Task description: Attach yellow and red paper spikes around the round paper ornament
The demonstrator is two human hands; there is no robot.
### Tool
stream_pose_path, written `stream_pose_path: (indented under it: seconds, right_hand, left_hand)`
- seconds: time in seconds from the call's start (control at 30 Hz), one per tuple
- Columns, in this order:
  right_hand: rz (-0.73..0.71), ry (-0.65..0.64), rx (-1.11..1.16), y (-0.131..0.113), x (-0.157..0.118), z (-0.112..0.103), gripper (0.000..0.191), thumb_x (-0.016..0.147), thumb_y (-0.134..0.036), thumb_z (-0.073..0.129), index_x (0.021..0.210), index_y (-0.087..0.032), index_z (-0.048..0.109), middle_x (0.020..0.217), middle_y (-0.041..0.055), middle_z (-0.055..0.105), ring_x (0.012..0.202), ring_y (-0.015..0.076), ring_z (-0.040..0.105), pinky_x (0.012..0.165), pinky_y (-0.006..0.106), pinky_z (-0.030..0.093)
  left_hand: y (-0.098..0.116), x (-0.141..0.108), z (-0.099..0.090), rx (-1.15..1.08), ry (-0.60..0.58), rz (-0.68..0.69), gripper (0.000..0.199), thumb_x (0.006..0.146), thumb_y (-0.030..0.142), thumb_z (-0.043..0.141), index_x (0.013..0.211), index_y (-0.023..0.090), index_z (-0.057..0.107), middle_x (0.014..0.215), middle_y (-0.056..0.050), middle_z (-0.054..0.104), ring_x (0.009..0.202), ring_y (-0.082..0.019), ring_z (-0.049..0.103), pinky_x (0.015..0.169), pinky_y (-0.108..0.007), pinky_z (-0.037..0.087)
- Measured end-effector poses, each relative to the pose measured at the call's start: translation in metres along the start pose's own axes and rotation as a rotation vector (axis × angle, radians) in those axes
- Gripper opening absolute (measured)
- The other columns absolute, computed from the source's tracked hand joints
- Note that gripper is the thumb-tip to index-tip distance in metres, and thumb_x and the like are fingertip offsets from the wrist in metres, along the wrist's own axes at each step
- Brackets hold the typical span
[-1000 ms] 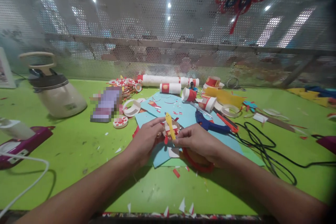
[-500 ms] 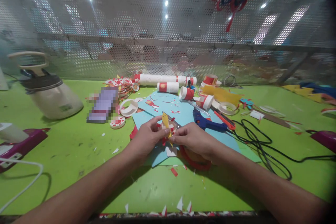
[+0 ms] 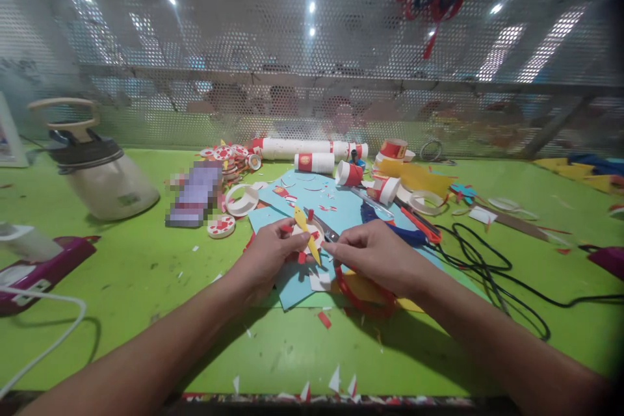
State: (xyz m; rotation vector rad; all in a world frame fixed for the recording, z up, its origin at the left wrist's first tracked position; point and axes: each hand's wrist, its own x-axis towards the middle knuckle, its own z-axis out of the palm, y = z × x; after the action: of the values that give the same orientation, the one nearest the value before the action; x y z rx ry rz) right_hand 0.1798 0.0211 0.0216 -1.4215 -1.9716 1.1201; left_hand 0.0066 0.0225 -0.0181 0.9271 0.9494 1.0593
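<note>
My left hand (image 3: 267,252) pinches a small round paper disc (image 3: 316,234) with red tabs around its edge. A narrow, pointed yellow paper strip (image 3: 302,224) lies slantwise across the disc, under my left thumb. My right hand (image 3: 377,253) is closed, thumb against forefinger, with its tips at a red tab on the disc's right edge. Scissors with red handles (image 3: 347,292) lie partly beneath my right hand. Blue paper sheets (image 3: 292,292) spread under both hands, and a white paper scrap (image 3: 320,281) sits just below the disc.
A blue glue gun (image 3: 412,234) and a black cord (image 3: 480,273) lie to the right, beside an orange-red cutter (image 3: 424,224). Paper cups (image 3: 349,173) and stacked cups (image 3: 314,162) stand behind. A phone (image 3: 195,192), a tape-like ring (image 3: 241,200) and a large jug (image 3: 110,175) are left.
The disc has turned so its face and red tabs show more, with the yellow strip now slanting. My right hand has shifted slightly right and up. The view has moved a little.
</note>
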Motion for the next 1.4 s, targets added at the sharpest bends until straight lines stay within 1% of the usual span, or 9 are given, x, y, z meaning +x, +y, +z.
stream_pose_path:
  seconds: [0.17, 0.3, 0.43, 0.63, 0.8, 0.97, 1.07, 1.27, 1.4]
  right_hand:
    - [-0.001, 0.165, 0.236, 0.013, 0.008, -0.007, 0.034, 0.074, -0.045, 0.060, 0.056, -0.016, 0.057, 0.043, -0.0052, 0.040, 0.043, 0.0074, 0.030, 0.045, 0.024, 0.022]
    - [0.006, 0.030, 0.286, 0.021, 0.012, -0.003, 0.035, 0.076, -0.046, 0.060, 0.059, -0.016, 0.054, 0.050, -0.0030, 0.048, 0.048, 0.0084, 0.040, 0.049, 0.024, 0.030]
    - [0.034, -0.059, 0.221, 0.019, 0.010, 0.003, 0.037, 0.078, -0.047, 0.058, 0.062, -0.014, 0.058, 0.051, -0.0028, 0.048, 0.047, 0.0072, 0.038, 0.048, 0.023, 0.028]
    - [0.117, -0.068, 0.400, 0.019, 0.010, 0.007, 0.037, 0.072, -0.046, 0.068, 0.061, -0.012, 0.057, 0.049, -0.0038, 0.048, 0.044, 0.0051, 0.037, 0.044, 0.021, 0.024]
    - [0.163, -0.076, 0.605, 0.024, 0.012, 0.012, 0.037, 0.068, -0.044, 0.074, 0.065, -0.012, 0.055, 0.053, -0.0022, 0.055, 0.044, 0.0053, 0.043, 0.045, 0.019, 0.030]
    - [0.169, -0.075, 0.662, 0.027, 0.014, 0.014, 0.036, 0.065, -0.041, 0.076, 0.062, -0.012, 0.055, 0.049, -0.0029, 0.053, 0.041, 0.0047, 0.043, 0.044, 0.019, 0.032]
    - [0.173, -0.076, 0.679, 0.028, 0.015, 0.015, 0.035, 0.066, -0.041, 0.076, 0.062, -0.012, 0.056, 0.049, -0.0024, 0.053, 0.041, 0.0050, 0.044, 0.042, 0.019, 0.032]
    - [0.160, -0.075, 0.674, 0.027, 0.014, 0.014, 0.037, 0.066, -0.044, 0.075, 0.063, -0.012, 0.057, 0.051, -0.0013, 0.055, 0.042, 0.0052, 0.044, 0.043, 0.019, 0.032]
    - [0.132, -0.050, 0.590, 0.024, 0.010, 0.015, 0.037, 0.068, -0.045, 0.073, 0.064, -0.012, 0.058, 0.049, -0.0032, 0.052, 0.042, 0.0046, 0.041, 0.043, 0.019, 0.029]
  left_hand:
    - [0.001, -0.002, 0.000, 0.009, -0.002, -0.043, 0.027, 0.069, 0.020, 0.071, 0.093, 0.017, 0.061, 0.070, -0.001, 0.061, 0.051, -0.010, 0.057, 0.051, -0.024, 0.052]
    - [0.001, -0.004, 0.001, 0.019, -0.019, -0.038, 0.029, 0.067, 0.022, 0.073, 0.092, 0.017, 0.059, 0.069, -0.002, 0.061, 0.050, -0.010, 0.056, 0.048, -0.024, 0.050]
    - [0.002, -0.006, 0.003, 0.004, -0.038, -0.051, 0.034, 0.064, 0.021, 0.075, 0.091, 0.017, 0.055, 0.072, -0.004, 0.065, 0.054, -0.012, 0.060, 0.049, -0.023, 0.048]
    - [0.005, -0.009, 0.005, -0.010, -0.061, -0.064, 0.029, 0.068, 0.020, 0.071, 0.089, 0.016, 0.052, 0.069, -0.003, 0.064, 0.051, -0.010, 0.057, 0.050, -0.021, 0.047]
    - [0.003, -0.008, 0.001, -0.037, -0.082, -0.021, 0.016, 0.073, 0.016, 0.063, 0.086, 0.013, 0.055, 0.071, -0.003, 0.060, 0.058, -0.011, 0.058, 0.055, -0.023, 0.049]
    - [0.003, -0.007, -0.004, -0.047, -0.104, 0.023, 0.004, 0.076, 0.017, 0.058, 0.077, 0.013, 0.057, 0.072, -0.003, 0.056, 0.060, -0.010, 0.055, 0.056, -0.023, 0.050]
    - [0.005, -0.008, -0.003, -0.033, -0.094, 0.008, 0.008, 0.076, 0.020, 0.059, 0.074, 0.013, 0.057, 0.070, -0.002, 0.055, 0.060, -0.010, 0.055, 0.057, -0.024, 0.050]
    - [0.004, -0.008, 0.001, 0.062, -0.022, -0.027, 0.025, 0.065, 0.017, 0.072, 0.085, 0.012, 0.057, 0.067, -0.001, 0.059, 0.053, -0.009, 0.055, 0.050, -0.020, 0.047]
    - [0.003, -0.008, 0.002, 0.076, 0.008, -0.014, 0.027, 0.064, 0.016, 0.072, 0.086, 0.011, 0.057, 0.070, -0.004, 0.062, 0.054, -0.009, 0.057, 0.051, -0.020, 0.047]
